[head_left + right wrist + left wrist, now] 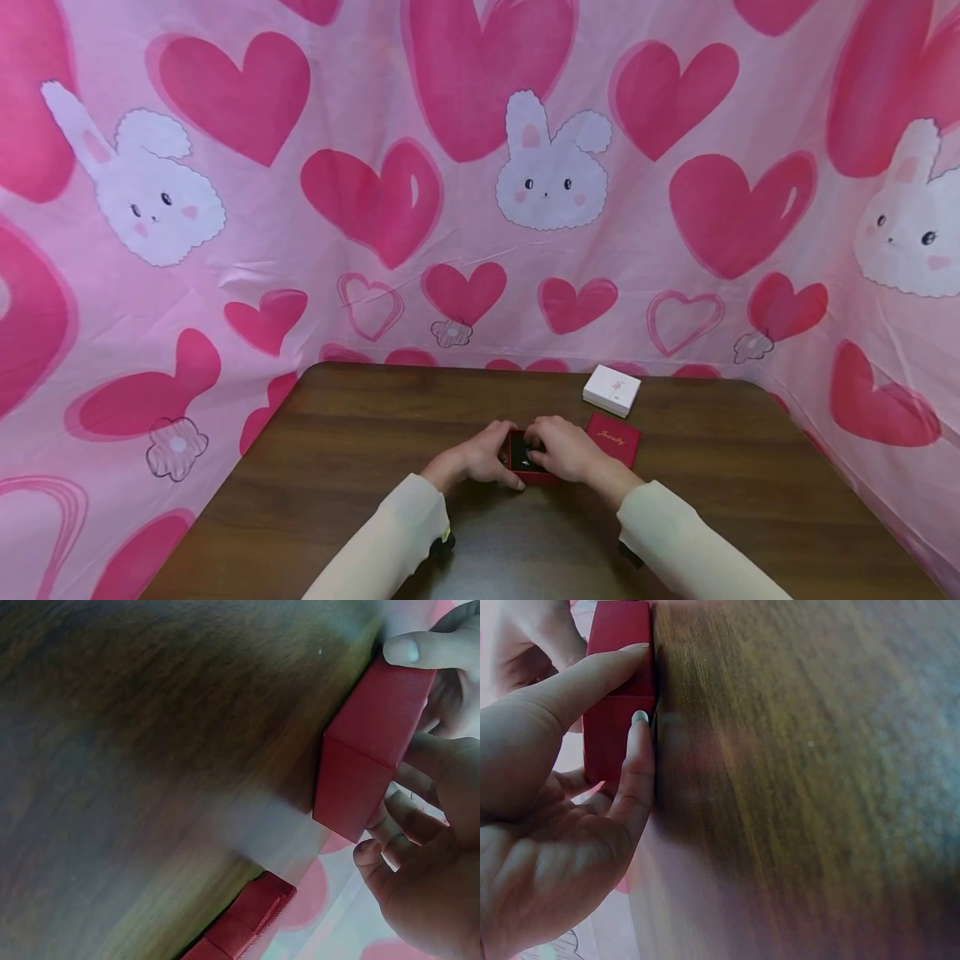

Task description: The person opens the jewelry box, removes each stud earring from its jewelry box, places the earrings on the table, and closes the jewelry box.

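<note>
At the head view's lower centre, the left hand (486, 456) is gripping the open red box (540, 479), the right hand (564, 448) is dipping fingertips inside, any grasp indiscernible, and the lettered red lid (617, 435) is lying rightward, below the white box (612, 391).

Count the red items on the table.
2: the red box held by the left hand, and the gold-lettered red piece near the white box; others may be hidden.

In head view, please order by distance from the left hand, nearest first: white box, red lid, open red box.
1. Open red box: in the left hand.
2. Red lid: right of the box.
3. White box: behind the lid.
</note>
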Action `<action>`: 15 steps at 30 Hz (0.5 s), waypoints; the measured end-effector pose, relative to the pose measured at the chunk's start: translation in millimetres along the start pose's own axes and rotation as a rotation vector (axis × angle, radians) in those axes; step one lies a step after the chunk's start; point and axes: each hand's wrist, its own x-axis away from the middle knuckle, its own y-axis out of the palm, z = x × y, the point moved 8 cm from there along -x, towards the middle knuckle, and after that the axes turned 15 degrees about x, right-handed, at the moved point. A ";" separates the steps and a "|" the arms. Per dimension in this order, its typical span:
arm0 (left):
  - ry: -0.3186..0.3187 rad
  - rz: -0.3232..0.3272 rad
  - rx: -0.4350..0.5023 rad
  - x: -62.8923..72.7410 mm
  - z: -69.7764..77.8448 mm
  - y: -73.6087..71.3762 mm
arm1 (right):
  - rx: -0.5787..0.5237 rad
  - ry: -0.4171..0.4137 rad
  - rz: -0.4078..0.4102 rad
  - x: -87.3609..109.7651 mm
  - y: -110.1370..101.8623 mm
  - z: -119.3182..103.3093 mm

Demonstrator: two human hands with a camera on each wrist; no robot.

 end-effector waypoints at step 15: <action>-0.016 -0.004 0.008 -0.4 -1.2 0.4 | 0.015 0.016 -0.002 -4.8 6.5 2.3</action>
